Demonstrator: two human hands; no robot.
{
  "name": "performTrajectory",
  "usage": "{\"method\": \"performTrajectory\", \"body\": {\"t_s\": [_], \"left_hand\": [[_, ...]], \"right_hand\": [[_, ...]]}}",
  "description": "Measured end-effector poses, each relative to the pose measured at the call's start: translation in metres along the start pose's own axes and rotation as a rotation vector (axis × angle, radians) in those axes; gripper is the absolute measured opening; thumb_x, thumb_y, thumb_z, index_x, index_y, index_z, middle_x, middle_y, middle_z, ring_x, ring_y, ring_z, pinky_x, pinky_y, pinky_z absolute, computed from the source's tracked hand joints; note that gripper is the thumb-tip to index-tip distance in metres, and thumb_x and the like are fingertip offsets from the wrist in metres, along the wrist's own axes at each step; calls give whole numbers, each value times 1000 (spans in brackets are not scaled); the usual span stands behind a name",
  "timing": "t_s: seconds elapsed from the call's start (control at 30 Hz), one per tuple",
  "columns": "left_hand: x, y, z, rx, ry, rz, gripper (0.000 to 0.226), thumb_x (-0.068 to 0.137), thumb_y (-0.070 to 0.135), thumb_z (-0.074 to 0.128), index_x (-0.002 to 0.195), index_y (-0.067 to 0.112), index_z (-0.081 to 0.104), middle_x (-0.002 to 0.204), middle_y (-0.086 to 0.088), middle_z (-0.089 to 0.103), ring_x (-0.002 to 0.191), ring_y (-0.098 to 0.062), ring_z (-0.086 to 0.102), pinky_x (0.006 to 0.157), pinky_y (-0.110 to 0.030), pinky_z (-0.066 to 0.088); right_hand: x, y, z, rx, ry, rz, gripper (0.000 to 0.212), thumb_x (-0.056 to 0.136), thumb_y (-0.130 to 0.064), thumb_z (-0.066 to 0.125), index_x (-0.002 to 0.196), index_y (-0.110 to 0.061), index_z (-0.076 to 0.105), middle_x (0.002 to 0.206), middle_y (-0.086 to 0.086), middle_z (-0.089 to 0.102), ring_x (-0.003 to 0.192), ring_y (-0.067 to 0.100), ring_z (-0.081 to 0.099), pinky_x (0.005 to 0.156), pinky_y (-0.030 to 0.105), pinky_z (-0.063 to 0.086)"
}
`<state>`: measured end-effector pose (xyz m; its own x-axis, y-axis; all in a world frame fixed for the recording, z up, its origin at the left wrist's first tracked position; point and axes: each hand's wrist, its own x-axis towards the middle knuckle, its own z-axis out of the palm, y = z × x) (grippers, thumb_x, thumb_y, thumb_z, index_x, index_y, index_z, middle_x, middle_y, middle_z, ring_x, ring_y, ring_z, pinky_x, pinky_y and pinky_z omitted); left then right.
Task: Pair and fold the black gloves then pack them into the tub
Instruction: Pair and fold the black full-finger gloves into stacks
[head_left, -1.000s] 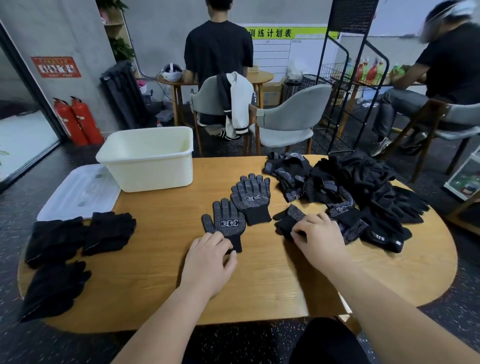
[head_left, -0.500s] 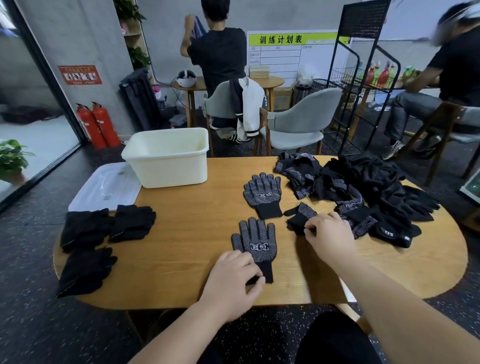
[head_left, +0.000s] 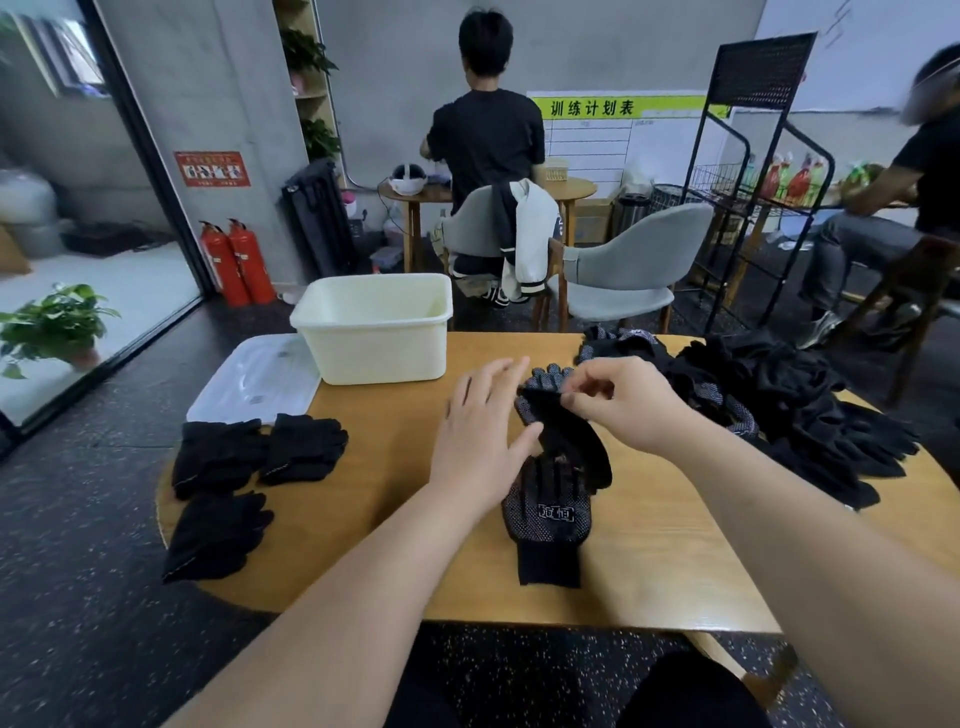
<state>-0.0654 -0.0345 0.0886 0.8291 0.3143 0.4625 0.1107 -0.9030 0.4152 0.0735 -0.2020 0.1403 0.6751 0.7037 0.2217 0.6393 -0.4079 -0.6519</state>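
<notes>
Right hand (head_left: 628, 405) pinched the edge of a black glove (head_left: 571, 441) between thumb and fingertips, holding it lifted above the worktop (head_left: 389, 519), with the glove drooping down onto a dotted glove (head_left: 548, 514). That dotted glove lay flat, grip side up with its white logo showing and its cuff toward the near edge. Left hand (head_left: 483, 431) was open with fingers straight and spread, just left of the held glove, thumb against its edge, gripping nothing. The loose glove pile (head_left: 805, 410) sat on the right side of the worktop. Three folded pairs (head_left: 218, 457) lay at the left end, two side by side and one nearer. The cream tub (head_left: 374, 332) stood at the far left of the worktop, inside hidden by its wall, with the clear lid (head_left: 254, 379) just beside it.
</notes>
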Motion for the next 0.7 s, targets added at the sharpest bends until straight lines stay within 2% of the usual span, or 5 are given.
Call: {"method": "performTrajectory", "body": {"t_s": [0.17, 0.33, 0.43, 0.57, 0.7], "left_hand": [[30, -19, -23, 70, 16, 47, 16, 103, 39, 64, 117, 31, 69, 119, 18, 64, 123, -13, 49, 108, -38, 38], [43, -39, -52, 115, 194, -54, 11, 103, 33, 65, 109, 27, 72, 103, 11, 68, 105, -15, 59, 99, -39, 46], [30, -48, -56, 94, 295, 30, 8, 101, 26, 67, 105, 23, 72, 100, 10, 69, 99, -14, 61, 95, -36, 47], [-22, -68, -21, 155, -33, 64, 8, 96, 27, 63, 103, 24, 63, 109, 11, 65, 98, -15, 60, 90, -39, 52], [-71, -87, 17, 138, -308, 12, 24, 99, 50, 53, 115, 32, 55, 118, 19, 52, 109, -4, 48, 101, -28, 45]], "right_hand": [[20, -14, 16, 16, 18, -54, 8, 99, -32, 72, 103, -35, 78, 95, -18, 74, 89, -2, 64, 77, 23, 50], [18, 2, 33, -103, 52, 17, 17, 101, -29, 67, 116, -29, 76, 107, -12, 75, 97, 7, 68, 86, 28, 54], [9, 23, 47, -249, 57, 83, 22, 100, -29, 67, 120, -29, 75, 115, -8, 75, 96, 14, 69, 85, 34, 59], [1, 55, 70, -395, -51, 146, 39, 103, -31, 60, 140, -21, 64, 142, -1, 63, 125, 22, 60, 102, 34, 50], [-4, 77, 96, -532, -319, 240, 67, 109, -58, 33, 164, -21, 31, 172, -2, 26, 158, 21, 22, 127, 44, 24]]}}
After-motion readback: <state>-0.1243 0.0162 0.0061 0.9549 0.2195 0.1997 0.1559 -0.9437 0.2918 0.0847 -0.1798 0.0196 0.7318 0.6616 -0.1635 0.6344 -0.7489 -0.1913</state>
